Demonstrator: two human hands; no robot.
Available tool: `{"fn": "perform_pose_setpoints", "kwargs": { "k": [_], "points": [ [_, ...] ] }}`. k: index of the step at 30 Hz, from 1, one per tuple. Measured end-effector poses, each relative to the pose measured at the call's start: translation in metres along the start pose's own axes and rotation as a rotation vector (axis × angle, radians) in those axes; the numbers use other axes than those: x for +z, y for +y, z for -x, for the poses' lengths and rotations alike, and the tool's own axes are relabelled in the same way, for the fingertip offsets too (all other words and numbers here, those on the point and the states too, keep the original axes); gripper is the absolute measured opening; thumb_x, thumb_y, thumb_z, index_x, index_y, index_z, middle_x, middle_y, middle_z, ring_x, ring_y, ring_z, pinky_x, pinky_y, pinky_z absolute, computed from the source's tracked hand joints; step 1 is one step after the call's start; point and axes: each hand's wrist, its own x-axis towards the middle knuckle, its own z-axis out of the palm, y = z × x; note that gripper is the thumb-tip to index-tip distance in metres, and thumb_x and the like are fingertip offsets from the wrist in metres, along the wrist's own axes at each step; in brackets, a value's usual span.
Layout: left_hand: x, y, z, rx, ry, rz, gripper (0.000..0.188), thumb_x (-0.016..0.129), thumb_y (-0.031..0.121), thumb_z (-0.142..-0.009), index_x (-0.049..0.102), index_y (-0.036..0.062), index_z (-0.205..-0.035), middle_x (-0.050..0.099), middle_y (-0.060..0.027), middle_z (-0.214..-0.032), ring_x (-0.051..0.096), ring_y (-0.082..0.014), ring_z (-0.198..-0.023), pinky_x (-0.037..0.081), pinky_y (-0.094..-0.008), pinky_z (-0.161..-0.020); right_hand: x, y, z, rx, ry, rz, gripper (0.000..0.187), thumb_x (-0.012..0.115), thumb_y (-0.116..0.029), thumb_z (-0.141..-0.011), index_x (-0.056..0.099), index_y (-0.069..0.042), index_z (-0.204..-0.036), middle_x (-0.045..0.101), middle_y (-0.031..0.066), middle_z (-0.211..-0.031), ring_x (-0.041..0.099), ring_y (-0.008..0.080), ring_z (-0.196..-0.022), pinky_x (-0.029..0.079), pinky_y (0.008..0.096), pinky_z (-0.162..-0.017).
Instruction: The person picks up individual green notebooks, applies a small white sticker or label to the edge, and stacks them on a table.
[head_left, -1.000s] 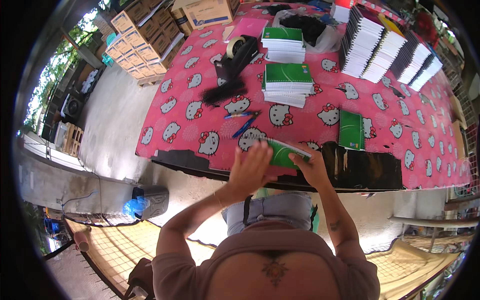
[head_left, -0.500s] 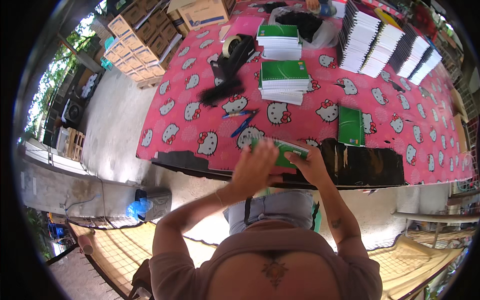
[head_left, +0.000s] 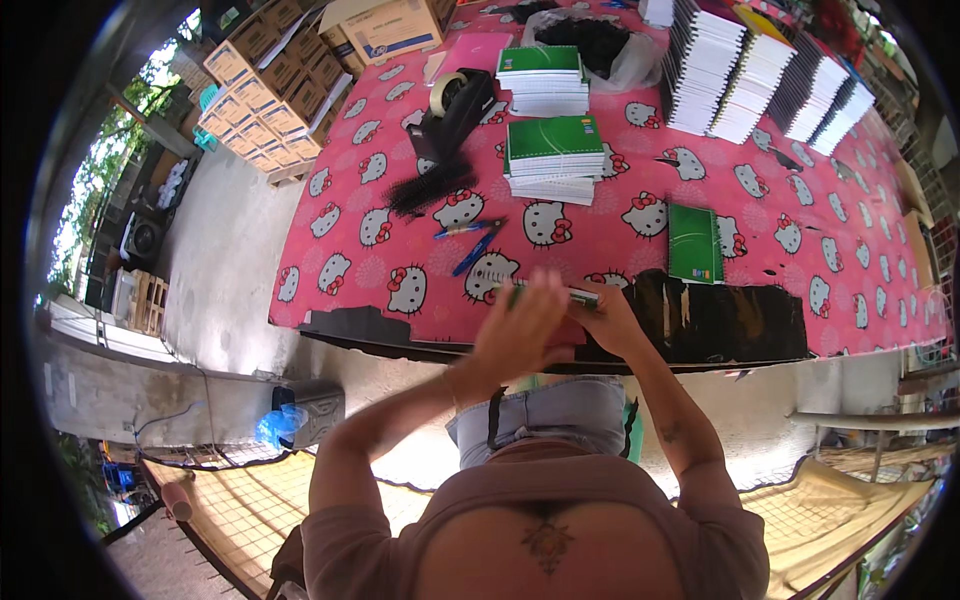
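At the near table edge a green notebook (head_left: 583,296) is tilted up, its white page edge toward the top. My right hand (head_left: 610,322) grips it at its right end, fingers wrapped round it. Across its left part lies my left hand (head_left: 522,325), fingers stretched out and somewhat blurred, hiding most of the cover. Just beyond my left hand are blue-handled pliers or cutters (head_left: 476,248), spread on the pink patterned cloth. To the right of my right hand rests a single green spiral notebook (head_left: 694,244).
Two stacks of green notebooks, a nearer stack (head_left: 555,150) and a farther stack (head_left: 543,85), stand mid-table. Left of them are a tape dispenser (head_left: 455,110) and black coils (head_left: 430,188). Tall notebook piles (head_left: 705,75) stand back right, beside a plastic bag (head_left: 640,68). Cartons (head_left: 270,85) stand left.
My left hand has shifted slightly right across the notebook, covering more of it. The notebook now shows mostly its edge instead of its green cover. The whole view has shifted slightly.
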Motion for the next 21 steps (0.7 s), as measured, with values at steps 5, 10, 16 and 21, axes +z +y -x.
{"fn": "perform_pose_setpoints", "kwargs": {
  "k": [5,10,16,21],
  "points": [
    [0.006,0.007,0.001,-0.029,0.073,-0.090,0.087,0.056,0.064,-0.084,0.042,0.0020,-0.143,0.043,-0.0180,-0.149,0.038,-0.0319,-0.140,0.026,-0.0581,-0.111,0.003,0.000,0.002,-0.067,0.005,0.005,0.033,0.065,-0.005,-0.090,0.065,-0.004,-0.123,0.074,0.0114,-0.103,0.063,0.0087,-0.087,0.051,0.0280,-0.079],
    [0.012,0.013,-0.001,-0.042,0.123,0.028,0.085,0.053,0.063,-0.088,0.041,0.0023,-0.145,0.040,-0.0177,-0.151,0.036,-0.0316,-0.142,0.024,-0.0584,-0.112,0.002,0.004,0.003,-0.038,-0.009,0.028,0.037,0.068,-0.006,-0.086,0.065,-0.002,-0.123,0.073,0.0159,-0.101,0.067,0.0117,-0.087,0.052,0.0301,-0.079],
    [0.011,0.029,0.016,0.082,0.242,0.209,0.074,0.053,0.053,-0.093,0.042,0.0003,-0.144,0.043,-0.0182,-0.149,0.038,-0.0318,-0.140,0.019,-0.0569,-0.114,0.002,0.014,0.005,0.030,0.010,0.025,0.035,0.071,-0.009,-0.085,0.066,0.000,-0.118,0.072,0.0172,-0.089,0.068,0.0175,-0.075,0.053,0.0323,-0.072],
    [-0.014,-0.006,-0.023,-0.099,0.296,0.390,0.043,0.068,0.031,-0.089,0.061,0.0054,-0.123,0.065,-0.0097,-0.119,0.059,-0.0261,-0.115,0.018,-0.0571,-0.116,-0.006,-0.019,0.005,-0.054,0.049,0.245,0.035,0.074,-0.009,-0.082,0.068,0.000,-0.116,0.071,0.0170,-0.086,0.068,0.0195,-0.073,0.053,0.0320,-0.071]
  ]
}}
